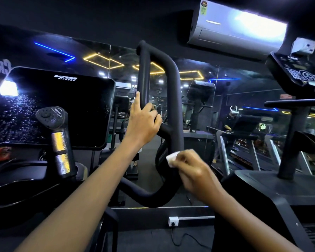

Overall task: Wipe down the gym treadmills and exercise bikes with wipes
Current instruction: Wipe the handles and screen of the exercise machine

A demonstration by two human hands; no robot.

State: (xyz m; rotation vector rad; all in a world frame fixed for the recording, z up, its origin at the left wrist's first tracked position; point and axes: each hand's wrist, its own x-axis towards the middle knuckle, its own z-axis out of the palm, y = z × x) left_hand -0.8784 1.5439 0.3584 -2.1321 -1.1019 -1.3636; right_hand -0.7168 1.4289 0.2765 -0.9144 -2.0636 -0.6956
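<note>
I see the black handlebar loop [173, 110] standing upright, long axis vertical. My left hand [144, 120] curls around its left bar; my right hand [195, 171], lower down, pinches a white wipe [172, 158] against its right bar.

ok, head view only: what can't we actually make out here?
- Right hand: motion-blurred; wipe contact with handlebar unclear.
- Left hand: its fingertips wrap behind the bar.
- Console screen: dark; left side cut off by the frame edge.
- Neighbouring console: print too small.

Dark mirrored wall [244, 91] beneath a white air conditioner [236, 28]
</note>
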